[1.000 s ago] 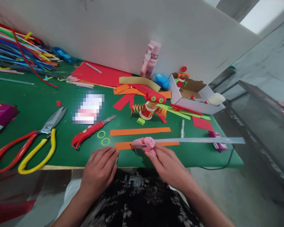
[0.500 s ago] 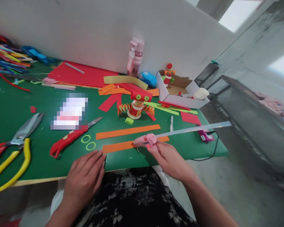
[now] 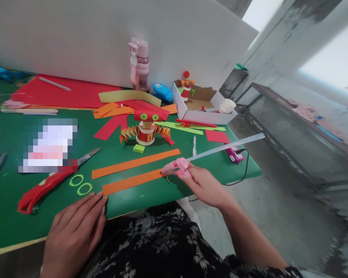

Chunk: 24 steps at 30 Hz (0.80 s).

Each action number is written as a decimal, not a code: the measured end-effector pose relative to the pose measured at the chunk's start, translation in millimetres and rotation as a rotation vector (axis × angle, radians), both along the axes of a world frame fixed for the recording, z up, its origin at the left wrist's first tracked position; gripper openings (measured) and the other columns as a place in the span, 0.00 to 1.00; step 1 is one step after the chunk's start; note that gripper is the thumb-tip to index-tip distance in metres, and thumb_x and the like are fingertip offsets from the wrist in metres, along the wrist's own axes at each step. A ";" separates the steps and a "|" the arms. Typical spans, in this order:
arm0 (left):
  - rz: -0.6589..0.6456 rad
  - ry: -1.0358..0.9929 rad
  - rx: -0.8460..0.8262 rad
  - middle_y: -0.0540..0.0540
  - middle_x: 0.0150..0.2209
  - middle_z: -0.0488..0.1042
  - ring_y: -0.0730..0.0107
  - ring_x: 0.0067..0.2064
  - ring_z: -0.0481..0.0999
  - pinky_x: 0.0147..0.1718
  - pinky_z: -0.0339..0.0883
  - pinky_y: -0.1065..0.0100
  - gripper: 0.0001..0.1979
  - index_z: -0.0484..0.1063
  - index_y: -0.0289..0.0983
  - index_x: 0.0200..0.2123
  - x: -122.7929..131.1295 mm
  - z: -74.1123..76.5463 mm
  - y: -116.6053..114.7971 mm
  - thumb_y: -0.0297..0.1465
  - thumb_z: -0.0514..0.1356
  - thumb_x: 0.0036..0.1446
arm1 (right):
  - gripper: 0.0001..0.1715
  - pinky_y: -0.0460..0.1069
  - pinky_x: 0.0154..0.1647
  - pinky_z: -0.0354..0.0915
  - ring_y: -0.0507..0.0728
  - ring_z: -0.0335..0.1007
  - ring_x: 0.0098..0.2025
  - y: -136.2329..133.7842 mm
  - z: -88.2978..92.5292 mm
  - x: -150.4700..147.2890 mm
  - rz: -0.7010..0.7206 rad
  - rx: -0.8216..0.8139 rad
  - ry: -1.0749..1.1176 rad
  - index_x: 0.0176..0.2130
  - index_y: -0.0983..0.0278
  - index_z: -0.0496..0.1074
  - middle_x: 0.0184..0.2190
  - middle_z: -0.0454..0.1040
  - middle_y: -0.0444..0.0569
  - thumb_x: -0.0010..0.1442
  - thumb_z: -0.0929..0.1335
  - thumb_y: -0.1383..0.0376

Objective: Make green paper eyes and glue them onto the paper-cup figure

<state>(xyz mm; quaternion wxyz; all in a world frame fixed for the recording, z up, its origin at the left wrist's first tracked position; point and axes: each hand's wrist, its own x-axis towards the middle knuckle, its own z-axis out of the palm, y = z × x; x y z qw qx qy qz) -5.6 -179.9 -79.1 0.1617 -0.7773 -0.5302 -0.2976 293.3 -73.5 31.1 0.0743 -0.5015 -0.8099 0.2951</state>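
Note:
My right hand is wrapped round a pink glue gun, with a long clear glue stick sticking out of its back. The gun's nozzle is at the nearer orange paper strip, over its right part. At the strip's left end my left hand lies flat, fingers stretched out, fingertips at the end of the paper. A second orange strip lies just behind. Beyond it stands a paper-cup figure with folded arms and a red head with green eyes. Two green paper rings lie near my left hand.
A red utility knife lies at the left, by a blurred-out phone-like rectangle. Behind are a pink bottle, red paper and a white box. A purple power socket with a black cord is at the right edge.
The view has swung right, so the table things appear farther left. My right hand still grips the glue gun at the strip; my left hand stays at the strip's left end.

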 end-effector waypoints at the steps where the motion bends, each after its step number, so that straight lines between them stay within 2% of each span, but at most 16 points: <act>1: 0.001 0.000 0.000 0.36 0.44 0.80 0.48 0.44 0.79 0.41 0.67 0.54 0.28 0.63 0.36 0.63 0.1 0.3 0.1 0.22 0.60 0.60 | 0.21 0.56 0.46 0.67 0.62 0.74 0.42 0.4 0.5 1.7 -0.001 -0.003 0.006 0.41 0.66 0.74 0.44 0.77 0.57 0.71 0.58 0.59; 4: 0.004 -0.006 -0.002 0.38 0.44 0.81 0.48 0.43 0.79 0.40 0.67 0.54 0.34 0.56 0.41 0.68 -1.1 -1.4 -0.2 0.24 0.59 0.61 | 0.20 0.56 0.46 0.66 0.61 0.73 0.42 2.0 1.4 6.8 -0.013 -0.009 0.015 0.41 0.66 0.73 0.44 0.77 0.56 0.71 0.58 0.59; 8: 0.026 -0.033 -0.028 0.42 0.45 0.81 0.49 0.44 0.79 0.40 0.68 0.53 0.36 0.51 0.49 0.70 -3.0 -6.5 -1.5 0.27 0.59 0.62 | 0.18 0.54 0.46 0.65 0.60 0.73 0.42 5.5 0.7 15.3 -0.018 0.012 -0.001 0.39 0.65 0.73 0.42 0.77 0.55 0.71 0.58 0.60; 13: 0.042 -0.057 -0.022 0.44 0.44 0.82 0.50 0.44 0.81 0.40 0.71 0.52 0.36 0.52 0.52 0.69 -7.6 -15.5 -2.2 0.28 0.59 0.61 | 0.17 0.51 0.44 0.65 0.58 0.72 0.40 9.5 -2.0 28.5 -0.040 0.018 0.014 0.37 0.64 0.71 0.38 0.76 0.51 0.71 0.59 0.60; 18: 0.024 -0.048 -0.088 0.42 0.48 0.81 0.49 0.48 0.81 0.49 0.71 0.50 0.40 0.53 0.51 0.69 -18.0 -30.3 -7.5 0.26 0.63 0.56 | 0.16 0.51 0.42 0.64 0.58 0.72 0.39 11.3 -3.9 39.9 -0.086 0.011 -0.007 0.37 0.64 0.71 0.39 0.77 0.53 0.70 0.60 0.59; 24: 0.021 -0.137 -0.191 0.41 0.52 0.78 0.47 0.53 0.78 0.54 0.67 0.45 0.40 0.57 0.53 0.67 -25.8 -42.0 -16.3 0.25 0.64 0.54 | 0.16 0.50 0.40 0.64 0.57 0.71 0.37 13.1 -3.5 51.2 -0.088 0.035 -0.002 0.39 0.63 0.71 0.35 0.76 0.51 0.70 0.59 0.60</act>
